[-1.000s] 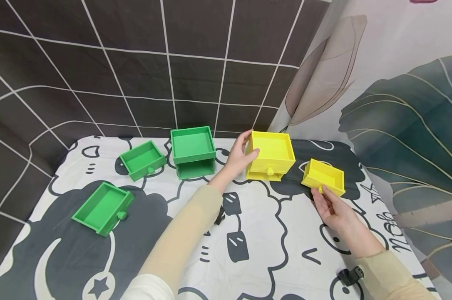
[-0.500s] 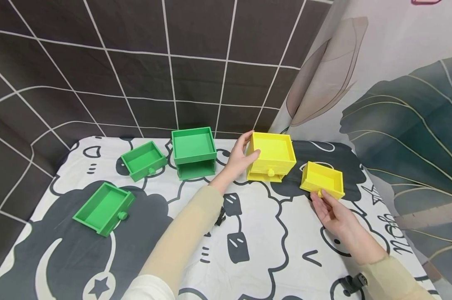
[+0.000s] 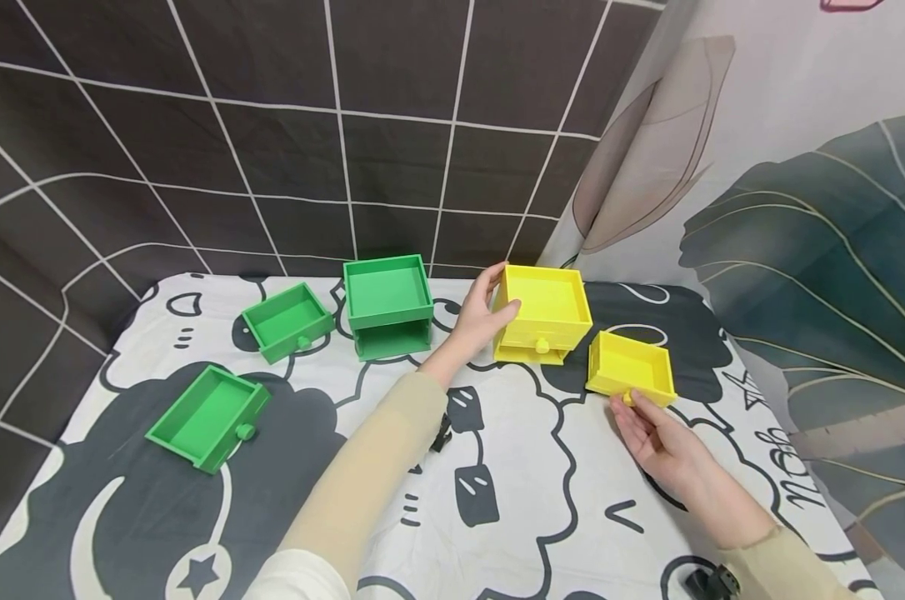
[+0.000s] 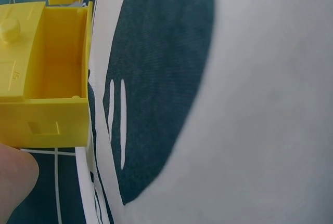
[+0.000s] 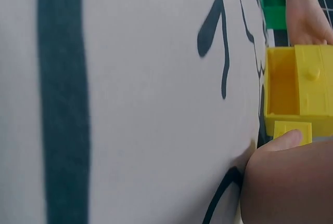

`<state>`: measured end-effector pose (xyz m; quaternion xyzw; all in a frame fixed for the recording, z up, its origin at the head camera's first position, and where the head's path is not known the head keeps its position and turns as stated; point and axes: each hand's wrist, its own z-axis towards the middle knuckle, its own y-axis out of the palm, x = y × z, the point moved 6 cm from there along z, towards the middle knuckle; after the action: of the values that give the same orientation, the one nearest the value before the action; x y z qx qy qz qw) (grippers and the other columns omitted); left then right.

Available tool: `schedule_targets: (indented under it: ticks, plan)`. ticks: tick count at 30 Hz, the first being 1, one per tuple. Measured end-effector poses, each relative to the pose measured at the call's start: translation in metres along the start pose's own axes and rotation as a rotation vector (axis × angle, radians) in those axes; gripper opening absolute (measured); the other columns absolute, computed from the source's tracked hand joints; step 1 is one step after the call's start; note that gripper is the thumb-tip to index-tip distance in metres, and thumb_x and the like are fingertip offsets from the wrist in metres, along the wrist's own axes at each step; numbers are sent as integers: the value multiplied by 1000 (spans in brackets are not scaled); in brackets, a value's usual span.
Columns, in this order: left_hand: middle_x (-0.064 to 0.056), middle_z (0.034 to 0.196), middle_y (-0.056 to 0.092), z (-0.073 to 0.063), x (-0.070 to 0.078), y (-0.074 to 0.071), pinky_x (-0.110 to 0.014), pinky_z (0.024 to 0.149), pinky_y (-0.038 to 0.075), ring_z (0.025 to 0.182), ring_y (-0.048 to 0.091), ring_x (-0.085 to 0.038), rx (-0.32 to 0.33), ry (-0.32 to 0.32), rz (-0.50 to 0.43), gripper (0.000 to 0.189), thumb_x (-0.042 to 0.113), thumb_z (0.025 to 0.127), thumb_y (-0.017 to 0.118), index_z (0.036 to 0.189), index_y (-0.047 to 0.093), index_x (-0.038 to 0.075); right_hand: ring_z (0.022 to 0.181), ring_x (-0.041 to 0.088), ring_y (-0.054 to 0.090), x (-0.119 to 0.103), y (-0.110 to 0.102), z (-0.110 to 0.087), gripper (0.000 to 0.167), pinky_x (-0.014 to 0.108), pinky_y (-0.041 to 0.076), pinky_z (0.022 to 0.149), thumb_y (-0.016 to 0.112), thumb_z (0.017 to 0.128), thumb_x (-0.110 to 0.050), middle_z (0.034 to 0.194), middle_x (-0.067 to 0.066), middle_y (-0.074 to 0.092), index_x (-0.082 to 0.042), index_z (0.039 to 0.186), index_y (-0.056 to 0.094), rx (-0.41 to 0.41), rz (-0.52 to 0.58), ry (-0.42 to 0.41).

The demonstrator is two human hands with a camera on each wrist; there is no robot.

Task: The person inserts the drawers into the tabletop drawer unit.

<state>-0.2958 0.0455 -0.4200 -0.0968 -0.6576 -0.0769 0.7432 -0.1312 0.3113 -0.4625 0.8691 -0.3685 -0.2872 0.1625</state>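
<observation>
Two hands were busy w/ yellow stuff, R of ctr in the head view. The L hand (image 3: 477, 327) was moderately spread, thumb and fingers wrapped on the left side of a yellow mini drawer cabinet (image 3: 546, 296), w/ the thumb near its front edge. The R hand (image 3: 666, 446) was nearly closed at the tips, thumb + finger pinching the round knob (image 3: 628, 398) of a loose yellow drawer (image 3: 636, 367). That drawer sat right of the cabinet, apart from it, knob side toward the bottom of the frame; can't tell if it touched the cloth (image 3: 587, 450).

The cabinet had a tray-style top and an upper drawer in place, knob (image 3: 542, 344) facing fwd. Its lower bay gaped, esp. clear at the far left of the left wrist cam. Right wrist cam got the thumb over the loose drawer, lower right.

Upper middle of the head view: a green mini cabinet (image 3: 387, 287), bay facing fwd. One green drawer (image 3: 287, 321) lay just left of it, another (image 3: 208, 417) lower left. Bkgd was dark w/ a white grid (image 3: 272, 142), plus leaf-print fabric (image 3: 820, 250) at right.
</observation>
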Motion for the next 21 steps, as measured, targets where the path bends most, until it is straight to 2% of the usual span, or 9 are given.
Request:
schedule_targets:
  ticks: [14,21]
  plan:
    - [-9,168,40,1,-1,0,-31,136,26,159,36,-25,3,-9,-8,72,11,98,65,164,36,11,90,11,81,18,7,-6,31,19,64,94,63,106,-29,93,4,84,-10,88,80,-13,-40,33]
    - [-8,168,41,1,-2,0,-31,136,26,159,36,-25,6,-11,-9,72,10,98,65,163,36,11,91,10,81,25,7,-9,31,18,63,96,62,107,-30,93,2,84,-13,89,80,-13,-72,30]
